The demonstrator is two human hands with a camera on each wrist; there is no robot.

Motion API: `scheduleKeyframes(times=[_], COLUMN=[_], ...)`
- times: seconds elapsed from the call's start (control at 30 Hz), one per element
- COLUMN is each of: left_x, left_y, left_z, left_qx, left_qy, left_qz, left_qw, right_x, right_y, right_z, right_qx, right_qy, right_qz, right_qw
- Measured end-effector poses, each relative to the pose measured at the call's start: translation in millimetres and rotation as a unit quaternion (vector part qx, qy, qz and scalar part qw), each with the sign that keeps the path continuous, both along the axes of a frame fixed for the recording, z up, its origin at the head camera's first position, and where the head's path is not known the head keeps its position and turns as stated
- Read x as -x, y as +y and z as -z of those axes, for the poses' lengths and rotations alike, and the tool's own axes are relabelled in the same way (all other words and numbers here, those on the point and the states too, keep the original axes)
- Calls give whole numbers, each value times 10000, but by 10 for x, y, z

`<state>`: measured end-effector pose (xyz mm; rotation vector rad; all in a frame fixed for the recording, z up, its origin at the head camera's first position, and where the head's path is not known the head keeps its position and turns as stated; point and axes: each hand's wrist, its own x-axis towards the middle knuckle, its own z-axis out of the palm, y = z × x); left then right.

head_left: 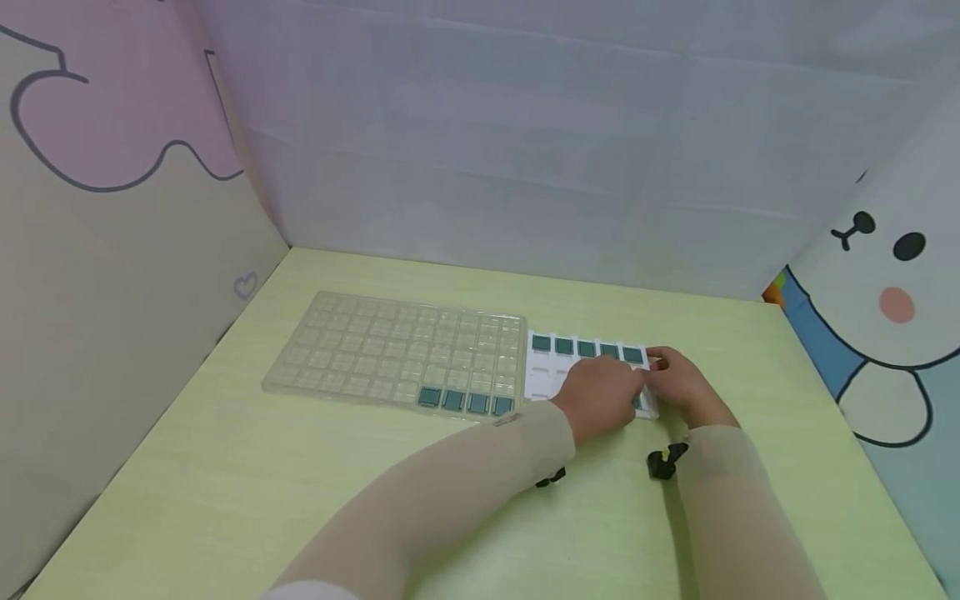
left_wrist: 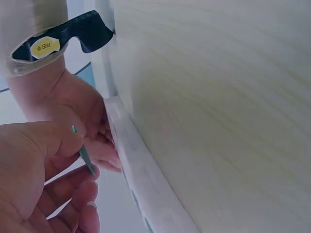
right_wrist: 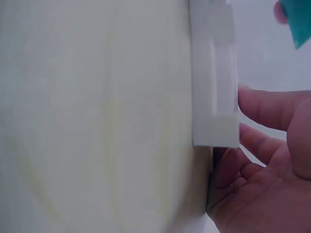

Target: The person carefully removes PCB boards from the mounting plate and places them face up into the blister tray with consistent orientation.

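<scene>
My left hand (head_left: 602,398) reaches across over a white tray (head_left: 542,383). Between its thumb and index finger it pinches a thin green chip (left_wrist: 84,154), held edge-on in the left wrist view; a corner of this chip (right_wrist: 299,20) shows at the top of the right wrist view. At the tray's right end my right hand (head_left: 678,387) holds the tray, thumb on its upper edge and the other fingers curled by its end. Green chips (head_left: 587,350) fill the tray's far row, and another (head_left: 637,402) shows near its front right corner. My left hand hides part of the tray.
Left of the white tray lies a larger clear plastic tray (head_left: 390,350) with many pockets; several green chips (head_left: 453,400) sit in its front right row. All stand on a pale yellow table (head_left: 225,475), with a white cloth wall (head_left: 480,150) behind and printed panels at both sides.
</scene>
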<state>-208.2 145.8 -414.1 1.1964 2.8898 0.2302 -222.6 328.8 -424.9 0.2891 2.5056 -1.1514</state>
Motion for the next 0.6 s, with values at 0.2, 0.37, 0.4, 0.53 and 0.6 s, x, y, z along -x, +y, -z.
scheduleKeyframes(times=[0.2, 0.37, 0.4, 0.53, 0.6], left_x=[-9, -53, -65, -106, -119], left_y=[-136, -230, -246, -301, -323], left_z=[-94, -189, -202, -208, -204], left_qx=[-161, -309, -283, -193, -142], left_qy=[38, 48, 64, 211, 297], left_qz=[79, 203, 234, 348, 373], left_qw=[9998, 9993, 9993, 9990, 9988], right_x=[9, 6, 5, -3, -2], right_y=[1, 13, 14, 10, 9], right_z=[4, 9, 11, 20, 27], right_qx=[-4, -36, -38, -68, -86], right_qy=[2, 51, 71, 152, 174], right_qz=[63, 27, 9, -55, -62], right_qw=[10000, 10000, 10000, 9998, 9998])
